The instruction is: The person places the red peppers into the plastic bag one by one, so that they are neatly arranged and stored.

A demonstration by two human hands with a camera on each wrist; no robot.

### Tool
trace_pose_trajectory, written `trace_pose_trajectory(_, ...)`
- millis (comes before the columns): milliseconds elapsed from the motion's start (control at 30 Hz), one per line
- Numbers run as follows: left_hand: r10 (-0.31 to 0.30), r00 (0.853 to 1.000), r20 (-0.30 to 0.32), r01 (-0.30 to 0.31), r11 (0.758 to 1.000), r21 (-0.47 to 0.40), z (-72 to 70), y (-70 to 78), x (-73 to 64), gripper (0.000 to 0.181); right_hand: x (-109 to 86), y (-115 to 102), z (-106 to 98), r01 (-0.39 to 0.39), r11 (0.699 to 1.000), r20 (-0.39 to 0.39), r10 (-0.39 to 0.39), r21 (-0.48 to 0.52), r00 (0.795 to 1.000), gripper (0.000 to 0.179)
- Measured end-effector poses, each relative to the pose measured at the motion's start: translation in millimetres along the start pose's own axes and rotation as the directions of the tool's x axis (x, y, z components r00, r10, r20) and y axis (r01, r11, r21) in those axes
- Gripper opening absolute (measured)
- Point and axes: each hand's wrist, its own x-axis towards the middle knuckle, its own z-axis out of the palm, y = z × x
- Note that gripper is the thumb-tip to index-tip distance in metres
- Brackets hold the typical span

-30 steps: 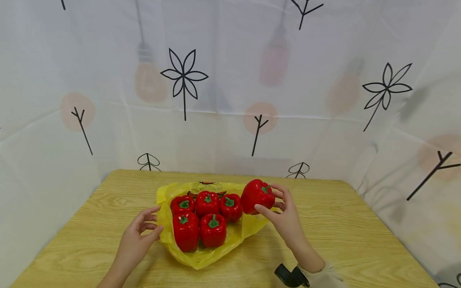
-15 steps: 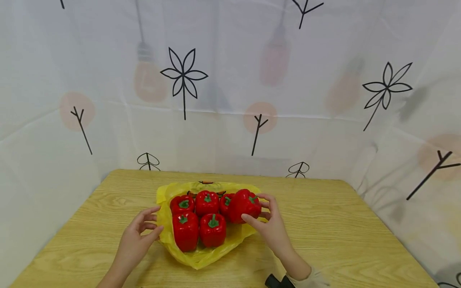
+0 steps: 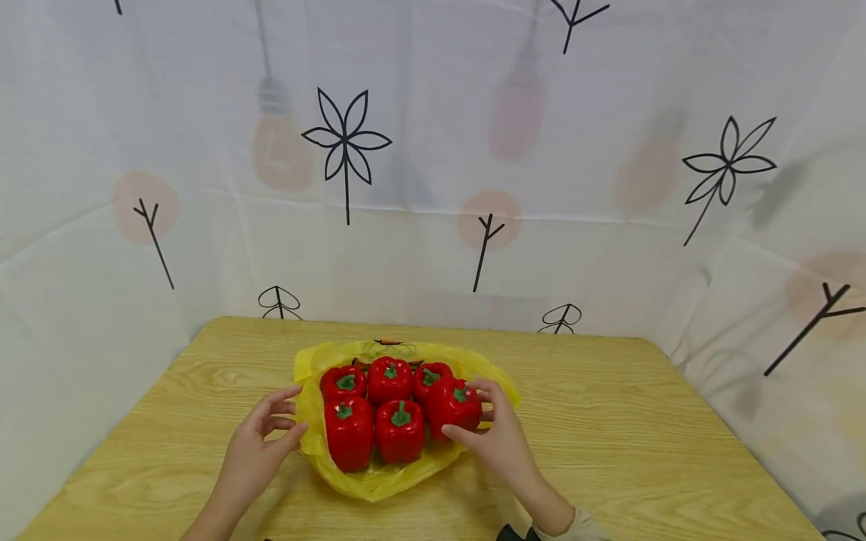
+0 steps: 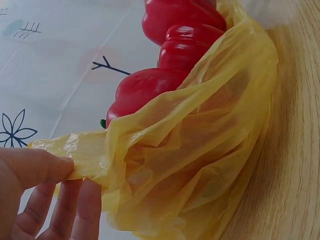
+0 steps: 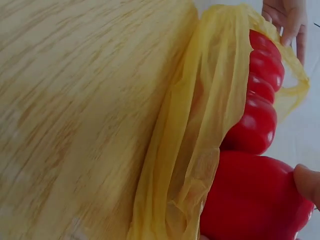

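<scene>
A yellow plastic bag [image 3: 372, 487] lies with its mouth spread on the wooden table [image 3: 609, 436]. Inside it, several shiny red bell peppers [image 3: 348, 436] with green stems sit close together in two rows. My left hand [image 3: 260, 447] pinches the bag's left edge between thumb and fingers; the left wrist view shows the thumb on the yellow film [image 4: 175, 150]. At the bag's right side, my right hand [image 3: 502, 439] holds another bell pepper [image 3: 448, 413] from the right, beside the others in the front row. In the right wrist view, the thumb [image 5: 306, 182] lies on that pepper.
A pale cloth backdrop [image 3: 419, 263] with printed flowers and twigs stands behind the table and along both sides. Bare tabletop [image 3: 169, 421] lies left of the bag and more to its right. A dark object [image 3: 514, 533] shows at my right wrist.
My right hand has carried its bell pepper leftward and down, from above the bag's right edge to beside the other peppers inside. My left hand has stayed at the bag's edge.
</scene>
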Motion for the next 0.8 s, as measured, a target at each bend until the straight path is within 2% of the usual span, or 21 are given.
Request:
trace_pose_trajectory(233,0.006,1.0,-0.008,-0.006,1.0,0.006,-0.1,-0.4,0.1,0.046,-0.1,4,8,0.091,0.985,0.014,-0.09,-0.144,0.996,0.058)
trace_pose_trajectory(533,-0.015,1.0,-0.007,0.015,1.0,0.019,-2.6,1.0,1.5,0.047,-2.7,5,12,0.09,0.958,0.061,-0.076,-0.271,0.995,0.058)
trace_pose_trajectory(667,-0.014,1.0,-0.008,0.014,1.0,0.02,-3.2,0.8,1.1,0.047,-2.3,5,15,0.12,0.946,0.077,-0.102,-0.301,0.992,0.059)
trace_pose_trajectory(800,-0.019,1.0,-0.003,0.019,1.0,0.01,-3.0,0.2,1.0,0.047,-2.4,5,15,0.119,0.942,0.098,-0.093,-0.314,0.991,0.061)
